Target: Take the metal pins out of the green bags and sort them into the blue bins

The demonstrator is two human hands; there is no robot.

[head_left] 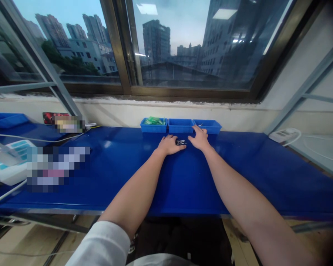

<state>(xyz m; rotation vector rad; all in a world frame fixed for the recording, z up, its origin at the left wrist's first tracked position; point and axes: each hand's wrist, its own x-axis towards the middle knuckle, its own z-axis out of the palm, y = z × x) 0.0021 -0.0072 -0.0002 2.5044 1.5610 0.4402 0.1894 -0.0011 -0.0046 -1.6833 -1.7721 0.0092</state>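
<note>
On the blue table [122,173], my left hand [168,145] rests palm down, thumb apart from the fingers. A small bunch of thin, dark, shiny metal pieces [181,142] lies between that thumb and fingers; their kind is too small to tell. To the right, my right hand [200,139] is spread, with its fingertips at the front edge of the right blue bin [215,128]. Something thin and metallic shows inside that bin. Next to it stand a middle blue bin [180,126] and a left blue bin [152,128] holding green items [154,120].
A white device with blue keys [12,159] stands at the left, beside a pixelated area. Farther back are another blue bin [8,120] and a cable [44,140]. A white power strip [284,136] lies at the right. Grey metal frames rise at both sides below the window.
</note>
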